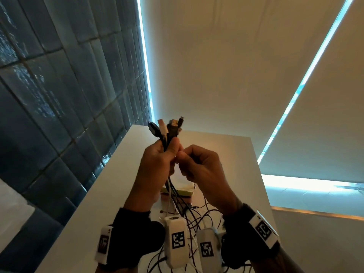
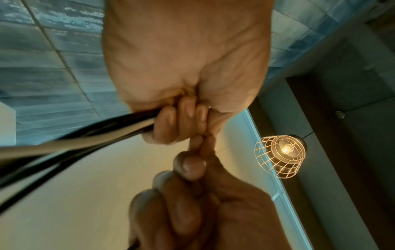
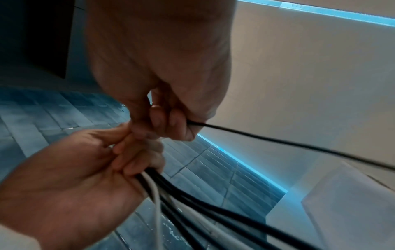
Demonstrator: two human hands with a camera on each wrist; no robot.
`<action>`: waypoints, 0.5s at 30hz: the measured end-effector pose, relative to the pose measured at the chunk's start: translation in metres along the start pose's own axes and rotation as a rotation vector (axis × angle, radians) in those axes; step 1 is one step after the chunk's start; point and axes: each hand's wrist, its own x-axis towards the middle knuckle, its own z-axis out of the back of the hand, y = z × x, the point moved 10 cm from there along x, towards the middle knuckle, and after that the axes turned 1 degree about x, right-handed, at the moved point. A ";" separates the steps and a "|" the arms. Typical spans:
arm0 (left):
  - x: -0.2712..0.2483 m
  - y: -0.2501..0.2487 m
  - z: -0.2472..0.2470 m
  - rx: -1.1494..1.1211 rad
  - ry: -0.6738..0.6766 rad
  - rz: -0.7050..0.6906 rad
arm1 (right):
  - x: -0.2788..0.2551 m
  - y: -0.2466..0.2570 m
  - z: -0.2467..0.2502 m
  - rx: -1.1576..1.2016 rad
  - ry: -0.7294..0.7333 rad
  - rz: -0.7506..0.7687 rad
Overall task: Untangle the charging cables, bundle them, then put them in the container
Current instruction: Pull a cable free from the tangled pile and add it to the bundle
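In the head view both hands are raised above the white table (image 1: 226, 148). My left hand (image 1: 169, 154) grips a bundle of black and white charging cables (image 1: 169, 129), whose plug ends stick up past the fist. Just to its right, my right hand (image 1: 186, 161) pinches a single thin black cable (image 3: 278, 143) that runs off to the right in the right wrist view. The two hands touch at the fingertips. In the left wrist view the left hand (image 2: 181, 118) has its fingers curled round the cables (image 2: 85, 135). The strands hang down to a loose tangle (image 1: 199, 219) on the table.
A low yellowish and white object (image 1: 183, 192) lies on the table behind the hanging cables; I cannot tell what it is. A dark tiled wall (image 1: 59, 95) runs along the left. A caged lamp (image 2: 280, 155) hangs overhead. White blinds (image 1: 246, 66) stand behind the table.
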 end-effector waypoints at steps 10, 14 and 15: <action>0.008 0.006 0.026 -0.454 -0.097 0.074 | -0.007 -0.070 0.003 -0.236 0.122 -0.145; 0.009 -0.004 0.019 -0.581 0.008 0.037 | -0.008 -0.105 0.016 -0.370 0.097 -0.209; 0.009 -0.006 0.020 -0.578 0.015 0.026 | -0.009 -0.112 0.019 -0.402 0.091 -0.215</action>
